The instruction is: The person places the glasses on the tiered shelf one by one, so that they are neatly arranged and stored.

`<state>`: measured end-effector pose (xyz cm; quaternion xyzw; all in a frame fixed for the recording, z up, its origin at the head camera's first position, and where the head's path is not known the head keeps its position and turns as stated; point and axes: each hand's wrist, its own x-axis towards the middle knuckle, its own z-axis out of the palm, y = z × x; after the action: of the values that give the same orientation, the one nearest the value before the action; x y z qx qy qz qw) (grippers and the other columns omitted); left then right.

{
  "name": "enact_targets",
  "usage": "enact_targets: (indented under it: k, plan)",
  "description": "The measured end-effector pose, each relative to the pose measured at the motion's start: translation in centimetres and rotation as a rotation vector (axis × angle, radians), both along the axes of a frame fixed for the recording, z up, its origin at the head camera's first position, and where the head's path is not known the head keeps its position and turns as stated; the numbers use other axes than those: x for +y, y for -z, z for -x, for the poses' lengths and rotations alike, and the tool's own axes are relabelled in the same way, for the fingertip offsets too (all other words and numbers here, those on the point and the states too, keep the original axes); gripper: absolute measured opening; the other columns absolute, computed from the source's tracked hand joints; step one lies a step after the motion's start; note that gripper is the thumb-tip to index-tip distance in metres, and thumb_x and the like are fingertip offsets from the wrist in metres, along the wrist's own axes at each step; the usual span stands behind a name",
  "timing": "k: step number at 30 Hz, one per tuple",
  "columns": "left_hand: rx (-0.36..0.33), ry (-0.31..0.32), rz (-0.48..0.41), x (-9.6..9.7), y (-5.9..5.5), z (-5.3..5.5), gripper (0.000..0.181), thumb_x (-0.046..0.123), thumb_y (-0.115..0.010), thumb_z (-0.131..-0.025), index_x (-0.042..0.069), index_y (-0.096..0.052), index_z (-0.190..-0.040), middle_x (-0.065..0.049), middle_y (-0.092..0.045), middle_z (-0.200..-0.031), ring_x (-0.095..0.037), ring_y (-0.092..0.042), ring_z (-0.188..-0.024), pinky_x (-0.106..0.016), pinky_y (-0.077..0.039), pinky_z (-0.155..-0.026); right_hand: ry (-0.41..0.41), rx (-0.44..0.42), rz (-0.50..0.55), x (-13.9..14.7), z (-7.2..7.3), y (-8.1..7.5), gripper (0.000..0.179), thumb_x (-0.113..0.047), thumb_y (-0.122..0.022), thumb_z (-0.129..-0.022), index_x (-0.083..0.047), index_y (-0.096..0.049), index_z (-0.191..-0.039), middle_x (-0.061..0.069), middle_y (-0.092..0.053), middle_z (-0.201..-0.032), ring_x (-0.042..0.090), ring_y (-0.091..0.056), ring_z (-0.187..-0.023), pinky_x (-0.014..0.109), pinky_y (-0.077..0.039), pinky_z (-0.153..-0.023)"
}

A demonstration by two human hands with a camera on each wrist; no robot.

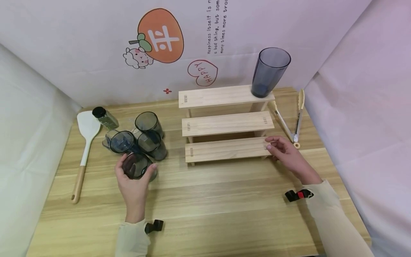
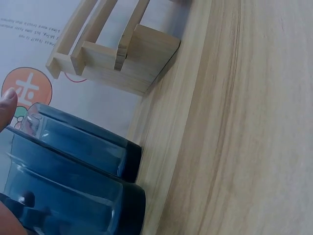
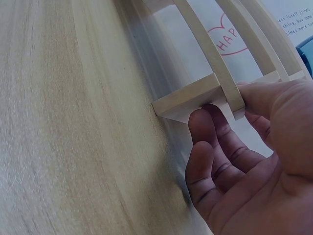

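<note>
- Left hand [image 1: 133, 184] grips the front glass [image 1: 136, 167], left of the rack [image 1: 228, 123].
- Glass: translucent, blue-grey, dark-rimmed; contact with table [image 1: 205, 210] unclear.
- Right hand [image 1: 288, 157] pinches the rack's pale bottom step [image 1: 226, 150].

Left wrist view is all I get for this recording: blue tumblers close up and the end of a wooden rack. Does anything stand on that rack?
Observer: Yes, a blue-grey tumbler stands at the right end of the top shelf.
Operator: And where is the right hand?
Observer: The right hand holds the right end of the bottom shelf.
Operator: What lies farthest left?
Observer: A white-headed spatula with a wooden-ended handle, seen in the head view.
</note>
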<state>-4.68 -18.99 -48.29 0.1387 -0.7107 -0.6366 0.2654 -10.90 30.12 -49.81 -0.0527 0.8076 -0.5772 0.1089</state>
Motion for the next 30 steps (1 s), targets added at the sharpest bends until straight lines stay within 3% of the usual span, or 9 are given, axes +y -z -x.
enact_targets:
  k: [9,18,25,30]
  plan:
    - [0.025,0.022,-0.075,0.4,0.0,0.1,0.089,-0.002,-0.094,-0.066,0.003,-0.047,-0.142,-0.013,-0.058,-0.138,-0.031,-0.050,-0.129,-0.043,-0.035,-0.112,0.006,0.012,0.002,0.1,0.1,0.0,0.038,-0.020,-0.055,-0.107,-0.001,-0.048,-0.140,0.020,-0.058,-0.117,0.027,-0.059,-0.092,0.034,-0.054,-0.071]
    - [-0.043,0.029,-0.061,0.3,0.4,0.1,0.084,0.005,-0.095,-0.069,0.008,-0.051,-0.140,-0.005,-0.057,-0.136,-0.022,-0.051,-0.127,-0.037,-0.037,-0.109,0.005,0.009,-0.001,0.2,0.0,0.2,0.039,-0.021,-0.055,-0.107,-0.001,-0.048,-0.140,0.020,-0.058,-0.117,0.027,-0.059,-0.092,0.034,-0.053,-0.072]
    - [-0.086,0.128,0.058,-0.2,-0.5,-0.3,0.073,0.007,-0.090,-0.076,0.008,-0.054,-0.140,-0.004,-0.058,-0.132,-0.021,-0.054,-0.121,-0.035,-0.042,-0.101,-0.003,-0.001,-0.008,0.2,0.0,0.2,0.041,-0.022,-0.054,-0.107,-0.002,-0.047,-0.142,0.020,-0.059,-0.120,0.025,-0.059,-0.094,0.034,-0.054,-0.073]
    - [-0.093,0.252,0.048,-0.5,-2.3,-0.5,0.073,-0.001,-0.088,-0.076,0.006,-0.053,-0.140,-0.008,-0.060,-0.131,-0.021,-0.055,-0.119,-0.029,-0.043,-0.099,-0.011,0.001,-0.016,0.1,0.0,0.0,0.041,-0.021,-0.054,-0.108,-0.001,-0.047,-0.143,0.021,-0.057,-0.121,0.025,-0.059,-0.094,0.034,-0.054,-0.073]
